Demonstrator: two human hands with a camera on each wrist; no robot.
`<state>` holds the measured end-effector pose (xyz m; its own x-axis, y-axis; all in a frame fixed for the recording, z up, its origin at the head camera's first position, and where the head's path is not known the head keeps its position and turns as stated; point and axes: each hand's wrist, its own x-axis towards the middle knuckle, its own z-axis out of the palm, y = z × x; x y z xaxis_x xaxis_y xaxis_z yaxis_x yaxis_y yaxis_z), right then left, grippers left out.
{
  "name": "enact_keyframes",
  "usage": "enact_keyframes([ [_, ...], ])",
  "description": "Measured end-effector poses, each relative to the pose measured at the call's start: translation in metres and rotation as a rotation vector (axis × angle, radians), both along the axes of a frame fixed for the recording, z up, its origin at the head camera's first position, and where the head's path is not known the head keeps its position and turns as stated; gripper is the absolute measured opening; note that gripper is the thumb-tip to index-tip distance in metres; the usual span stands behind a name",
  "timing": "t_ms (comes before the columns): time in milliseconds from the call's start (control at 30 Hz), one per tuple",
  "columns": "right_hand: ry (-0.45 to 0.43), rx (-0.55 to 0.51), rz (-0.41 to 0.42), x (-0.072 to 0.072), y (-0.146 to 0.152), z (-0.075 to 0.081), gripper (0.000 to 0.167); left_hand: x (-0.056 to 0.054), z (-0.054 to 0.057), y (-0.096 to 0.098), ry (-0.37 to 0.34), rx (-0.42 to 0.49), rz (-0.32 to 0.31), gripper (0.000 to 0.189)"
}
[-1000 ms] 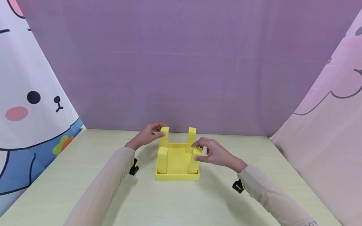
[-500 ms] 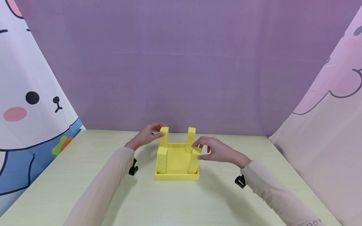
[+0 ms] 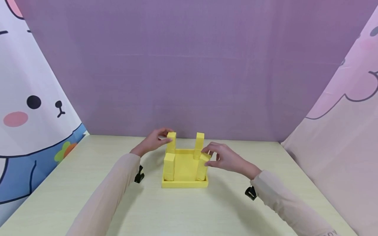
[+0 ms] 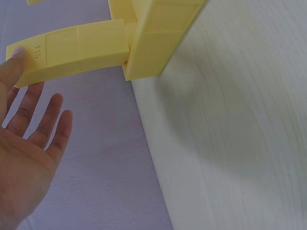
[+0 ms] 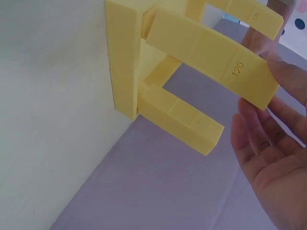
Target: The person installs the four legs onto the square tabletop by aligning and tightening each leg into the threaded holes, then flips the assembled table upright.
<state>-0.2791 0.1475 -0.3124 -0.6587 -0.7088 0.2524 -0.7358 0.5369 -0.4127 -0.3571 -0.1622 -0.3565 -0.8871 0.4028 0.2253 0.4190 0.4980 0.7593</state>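
Observation:
A yellow tray-like base (image 3: 185,185) with a raised rim lies on the table, yellow posts standing at its corners. My left hand (image 3: 153,141) pinches the top of the far left post (image 3: 171,143); in the left wrist view this post (image 4: 72,50), marked 115, sits between thumb and fingers. With thumb and fingertips, my right hand (image 3: 225,157) holds the top of the near right post (image 3: 202,168), which leans a little. That post (image 5: 211,55) reads 120 in the right wrist view. The near left post (image 3: 169,167) and far right post (image 3: 199,144) are untouched.
The pale wood-grain table (image 3: 183,213) surrounds the base. Behind it rises a purple cloth backdrop (image 3: 189,72), with cartoon-printed cloths at the left (image 3: 38,131) and right (image 3: 345,137). A small black clip-like piece hangs at each sleeve.
My right hand opened slightly away from the near right post, then came back onto its top. That post now tips a little further. The left hand stays where it was.

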Motion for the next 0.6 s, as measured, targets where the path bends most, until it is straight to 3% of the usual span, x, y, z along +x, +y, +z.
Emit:
enact_keyframes([
  [267, 0.040, 0.001, -0.036, 0.0036, -0.0008, -0.0037, 0.035, 0.0013, 0.0011, 0.0002, 0.009, 0.002, 0.001, 0.034],
  [600, 0.020, 0.091, 0.063, -0.0008, 0.0027, 0.0048, 0.036, 0.0025, 0.0017, -0.0004, 0.019, 0.002, -0.007, 0.036],
])
